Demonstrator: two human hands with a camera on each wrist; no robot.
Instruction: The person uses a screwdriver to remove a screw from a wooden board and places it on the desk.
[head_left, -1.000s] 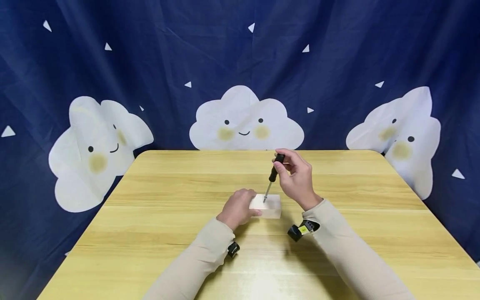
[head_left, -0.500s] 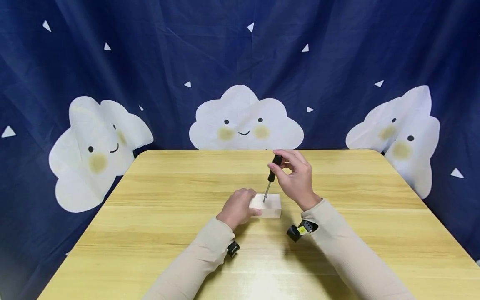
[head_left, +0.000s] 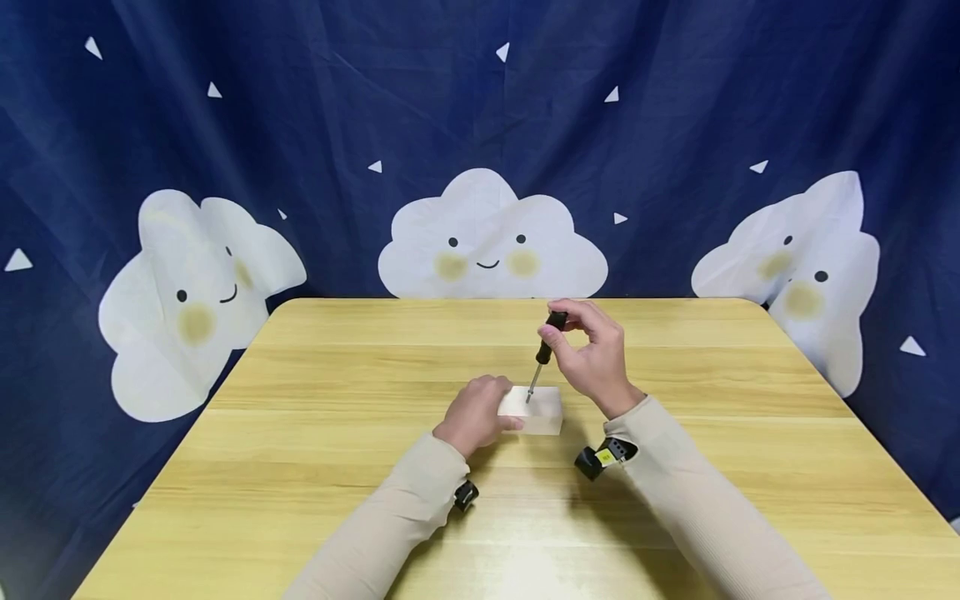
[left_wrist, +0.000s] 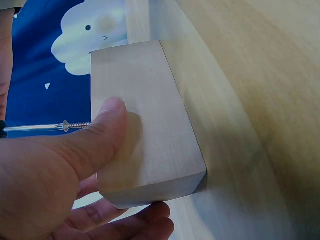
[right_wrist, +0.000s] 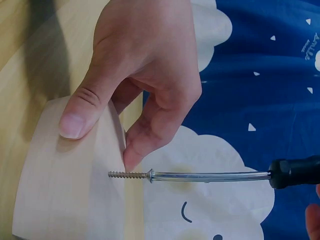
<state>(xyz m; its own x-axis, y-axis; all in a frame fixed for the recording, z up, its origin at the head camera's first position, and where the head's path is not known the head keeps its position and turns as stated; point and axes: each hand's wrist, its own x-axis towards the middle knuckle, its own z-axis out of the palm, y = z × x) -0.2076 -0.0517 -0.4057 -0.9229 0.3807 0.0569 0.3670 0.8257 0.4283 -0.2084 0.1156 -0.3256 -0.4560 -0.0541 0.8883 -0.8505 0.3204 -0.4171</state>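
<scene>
On the table lies a pale wooden block [head_left: 546,403]. My left hand [head_left: 474,414] grips its left end, with the thumb on the near side and the other fingers round the far side. My right hand [head_left: 598,358] pinches the black handle of a screwdriver [head_left: 552,337] between thumb and fingers, above the block. The screwdriver leans slightly, its handle to the right. At the end of its metal shaft a screw [right_wrist: 129,175] points down at the block's top face, with most of its thread showing. In the left wrist view, the block's edge hides the screw tip [left_wrist: 82,125].
The wood-grain table [head_left: 337,467] spreads out around the block. Behind it hangs a dark blue curtain [head_left: 330,125] printed with white clouds and triangles. A black wrist camera [head_left: 588,463] sits below the right hand.
The fingers of my right hand have shifted slightly left on the screwdriver handle, which has tipped a little with them. My left hand and the block have stayed in place.
</scene>
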